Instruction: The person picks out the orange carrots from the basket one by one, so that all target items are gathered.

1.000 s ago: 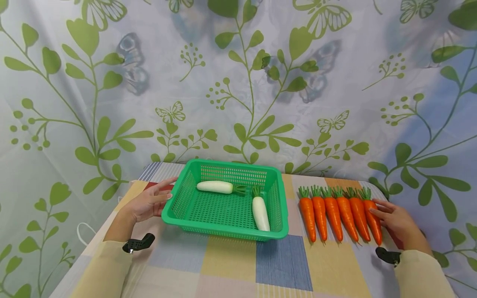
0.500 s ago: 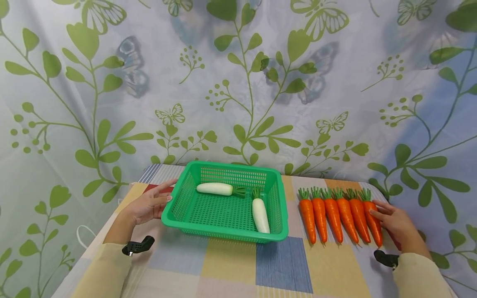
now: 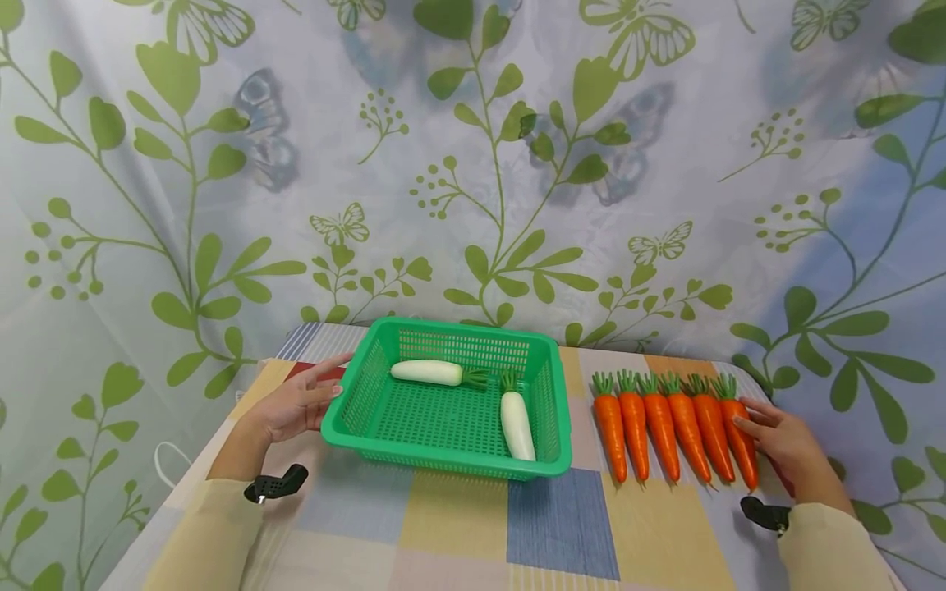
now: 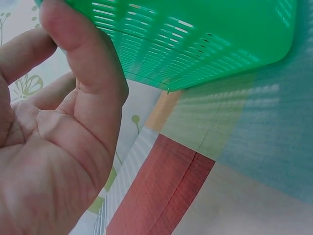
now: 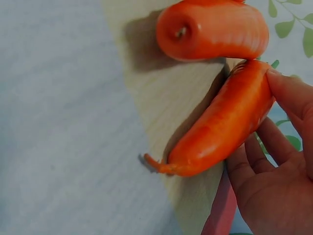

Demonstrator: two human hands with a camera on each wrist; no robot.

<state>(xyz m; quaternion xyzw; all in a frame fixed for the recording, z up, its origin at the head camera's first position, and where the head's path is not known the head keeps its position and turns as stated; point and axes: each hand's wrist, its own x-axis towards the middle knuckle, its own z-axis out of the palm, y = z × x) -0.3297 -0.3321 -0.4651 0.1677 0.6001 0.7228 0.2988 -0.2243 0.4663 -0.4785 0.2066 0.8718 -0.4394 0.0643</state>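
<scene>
A green plastic basket with slotted walls stands on the table, and two white radishes with green stalks lie in it. One radish is crosswise at the back, the other radish lengthwise at the right. My left hand is at the basket's left side; in the left wrist view its thumb reaches the rim, the fingers loosely bent. Several orange carrots lie in a row to the right, tops away from me. My right hand touches the rightmost carrot, thumb near its top, fingers relaxed along its outer side.
A patchwork-checked cloth covers the table. Behind it hangs a pale curtain with green leaves and butterflies. A white cable loops down by the left table edge.
</scene>
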